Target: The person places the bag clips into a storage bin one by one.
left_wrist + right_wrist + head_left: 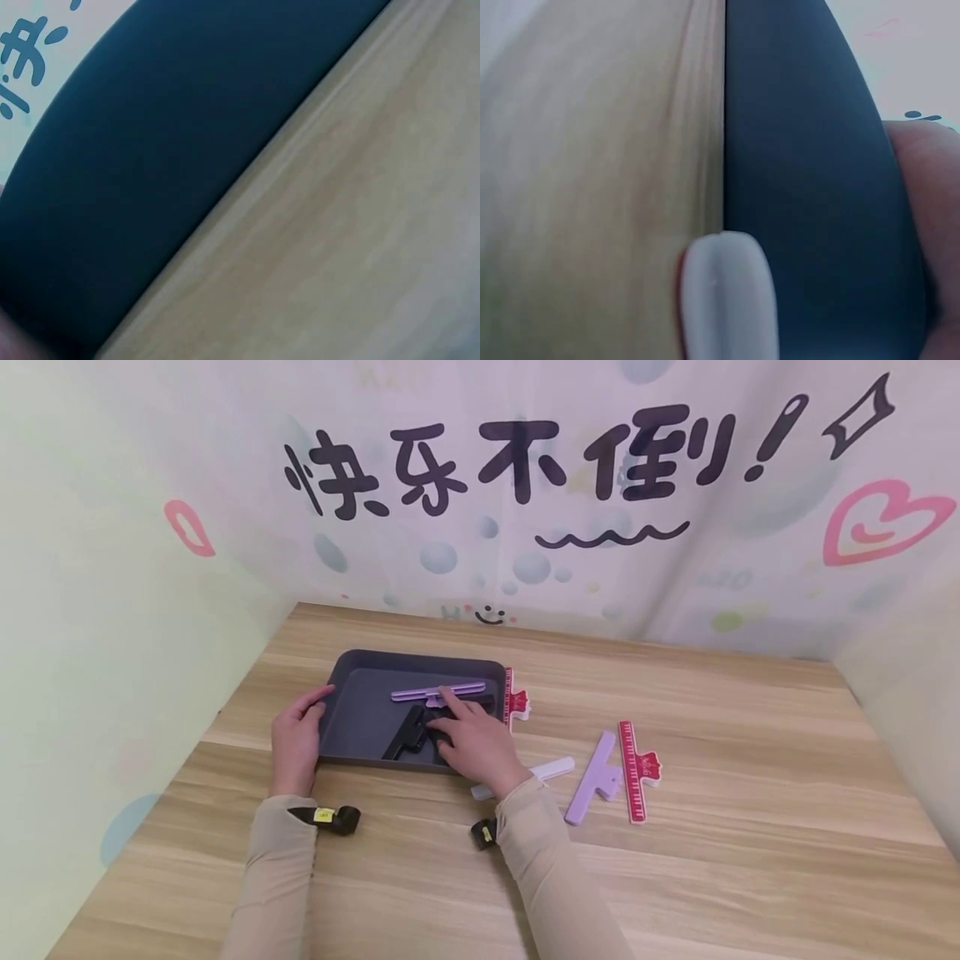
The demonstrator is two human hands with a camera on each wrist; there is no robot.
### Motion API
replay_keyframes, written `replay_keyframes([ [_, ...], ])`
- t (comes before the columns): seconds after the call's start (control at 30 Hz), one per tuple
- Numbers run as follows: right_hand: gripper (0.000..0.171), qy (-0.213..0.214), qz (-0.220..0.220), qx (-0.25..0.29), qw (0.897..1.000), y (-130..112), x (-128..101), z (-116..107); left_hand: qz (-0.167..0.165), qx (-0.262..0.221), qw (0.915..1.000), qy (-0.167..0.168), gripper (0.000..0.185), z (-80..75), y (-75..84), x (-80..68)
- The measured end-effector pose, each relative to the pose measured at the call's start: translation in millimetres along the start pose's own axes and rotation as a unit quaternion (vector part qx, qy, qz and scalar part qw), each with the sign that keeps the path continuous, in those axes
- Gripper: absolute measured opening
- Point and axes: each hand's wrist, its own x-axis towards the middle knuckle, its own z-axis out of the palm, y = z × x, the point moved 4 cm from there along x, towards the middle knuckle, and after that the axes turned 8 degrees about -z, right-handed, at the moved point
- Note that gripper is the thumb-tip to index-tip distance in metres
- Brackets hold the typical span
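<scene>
A dark grey rectangular tray (360, 710) stands on the table. My left hand (296, 739) holds its left side, fingertips and thumb at the rim. Reaching over the front right corner, my right hand (480, 743) has its index finger stretched to a purple bag clip (405, 696) inside. A black bag clip (407, 732) lies beside its other fingers, leaning towards the front wall. More black shows beneath the hand, partly hidden. Under the right wrist a white bag clip (553, 768) lies on the table, its end near the tray's wall in the right wrist view.
Right of the tray lie a light purple clip (592, 781) and a red-and-white clip (632, 772). Another red clip (519, 702) sits against the tray's right wall, partly hidden. A printed curtain (480, 560) hangs behind the wooden table (720, 860).
</scene>
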Motion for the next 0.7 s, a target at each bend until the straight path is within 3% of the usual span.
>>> replay_keyframes([
  [0.23, 0.038, -0.003, -0.005, -0.004, 1.0, 0.2, -1.3, -0.8, 0.001, 0.005, 1.0, 0.001, 0.027, 0.7, -0.6, 1.0],
  [0.53, 0.034, 0.034, 0.002, 0.044, 0.998, 4.9, 1.1, 0.5, -0.003, -0.001, 1.0, 0.0, 0.027, 1.2, 1.1, -0.7],
  [0.7, 0.036, 0.012, 0.002, 0.033, 0.999, 4.2, 1.4, 1.0, -0.008, 0.0, 1.0, -0.004, 0.028, 0.9, 1.9, -2.2],
])
